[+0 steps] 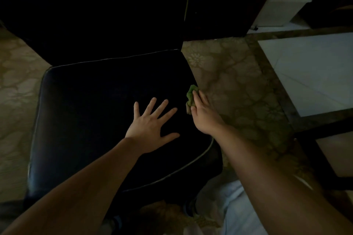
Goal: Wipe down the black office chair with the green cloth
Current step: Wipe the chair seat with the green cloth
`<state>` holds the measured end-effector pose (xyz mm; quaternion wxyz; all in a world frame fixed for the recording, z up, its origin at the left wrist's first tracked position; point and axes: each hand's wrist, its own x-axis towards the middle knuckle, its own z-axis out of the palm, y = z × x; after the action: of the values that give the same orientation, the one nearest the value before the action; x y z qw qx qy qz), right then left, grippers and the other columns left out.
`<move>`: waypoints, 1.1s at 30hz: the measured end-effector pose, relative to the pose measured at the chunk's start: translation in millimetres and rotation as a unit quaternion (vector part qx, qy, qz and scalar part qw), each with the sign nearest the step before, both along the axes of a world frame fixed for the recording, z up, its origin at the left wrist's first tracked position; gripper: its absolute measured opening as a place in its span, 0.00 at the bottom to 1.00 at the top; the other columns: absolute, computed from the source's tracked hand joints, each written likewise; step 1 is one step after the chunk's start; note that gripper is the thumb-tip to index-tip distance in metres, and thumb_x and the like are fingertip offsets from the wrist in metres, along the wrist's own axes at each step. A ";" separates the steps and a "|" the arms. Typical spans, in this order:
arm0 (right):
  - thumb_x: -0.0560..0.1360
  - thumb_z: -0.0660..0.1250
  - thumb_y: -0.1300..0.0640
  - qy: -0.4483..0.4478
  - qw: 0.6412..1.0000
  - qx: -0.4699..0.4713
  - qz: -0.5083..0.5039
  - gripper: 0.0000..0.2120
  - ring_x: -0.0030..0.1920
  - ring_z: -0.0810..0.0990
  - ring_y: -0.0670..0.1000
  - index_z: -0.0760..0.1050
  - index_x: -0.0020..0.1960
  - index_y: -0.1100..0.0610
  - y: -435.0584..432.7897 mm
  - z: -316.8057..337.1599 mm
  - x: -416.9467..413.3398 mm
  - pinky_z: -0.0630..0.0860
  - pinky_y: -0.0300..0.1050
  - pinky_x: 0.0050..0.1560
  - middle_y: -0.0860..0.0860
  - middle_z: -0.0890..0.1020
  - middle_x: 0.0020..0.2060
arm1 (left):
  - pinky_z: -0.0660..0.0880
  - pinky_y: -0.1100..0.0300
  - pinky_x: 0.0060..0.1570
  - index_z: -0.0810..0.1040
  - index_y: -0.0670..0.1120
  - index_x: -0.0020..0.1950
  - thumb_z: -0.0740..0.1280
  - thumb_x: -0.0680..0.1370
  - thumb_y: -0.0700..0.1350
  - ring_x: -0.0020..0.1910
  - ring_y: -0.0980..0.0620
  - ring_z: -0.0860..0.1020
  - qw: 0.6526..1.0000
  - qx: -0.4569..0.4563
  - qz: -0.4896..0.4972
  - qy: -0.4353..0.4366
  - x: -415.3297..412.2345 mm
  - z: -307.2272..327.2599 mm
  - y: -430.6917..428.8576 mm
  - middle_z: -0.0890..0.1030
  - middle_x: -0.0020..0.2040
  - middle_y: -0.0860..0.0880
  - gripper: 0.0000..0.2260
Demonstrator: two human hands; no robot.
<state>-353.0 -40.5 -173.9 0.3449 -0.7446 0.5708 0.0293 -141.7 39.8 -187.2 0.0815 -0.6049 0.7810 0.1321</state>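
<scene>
A floral carpet (229,82) covers the floor. On it stands the black office chair (95,110), its padded seat filling the middle of the view and its dark backrest rising behind. A white-topped counter (315,74) with a dark frame sits to the right, and a white bin (282,5) stands beyond it. The left hand (150,129) lies flat on the seat, fingers spread apart. The right hand (204,114) grips the bunched green cloth (191,95), holding it against the seat's right edge.
</scene>
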 end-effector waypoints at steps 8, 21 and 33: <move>0.87 0.47 0.50 -0.013 1.000 0.014 0.005 0.28 0.82 0.42 0.54 0.39 0.83 0.53 17.5 -5.4 -14.8 0.47 0.55 0.80 0.50 0.41 0.82 | 0.38 0.29 0.74 0.34 0.64 0.80 0.39 0.74 0.78 0.81 0.43 0.35 0.999 -0.028 -0.021 -0.001 3.9 -7.0 3.3 0.37 0.83 0.54 0.38; 0.87 0.47 0.50 -0.019 1.000 -0.018 -0.014 0.28 0.81 0.40 0.53 0.40 0.83 0.53 15.7 -13.5 -5.5 0.46 0.55 0.81 0.50 0.40 0.82 | 0.36 0.28 0.73 0.34 0.65 0.80 0.41 0.75 0.77 0.81 0.41 0.35 0.999 -0.038 -0.027 -0.002 5.1 -12.4 1.9 0.38 0.83 0.55 0.37; 0.87 0.47 0.50 -0.017 0.999 -0.018 -0.021 0.28 0.82 0.41 0.55 0.41 0.83 0.54 6.2 -7.0 0.8 0.48 0.55 0.81 0.51 0.42 0.82 | 0.37 0.27 0.73 0.35 0.63 0.80 0.41 0.75 0.77 0.81 0.41 0.35 0.999 -0.030 -0.022 -0.013 1.0 -9.2 0.9 0.38 0.83 0.54 0.38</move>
<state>-352.2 -34.3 -180.8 0.3421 -0.7388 0.5806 -0.0010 -140.7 40.7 -196.4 0.0760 -0.5916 0.7965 0.0991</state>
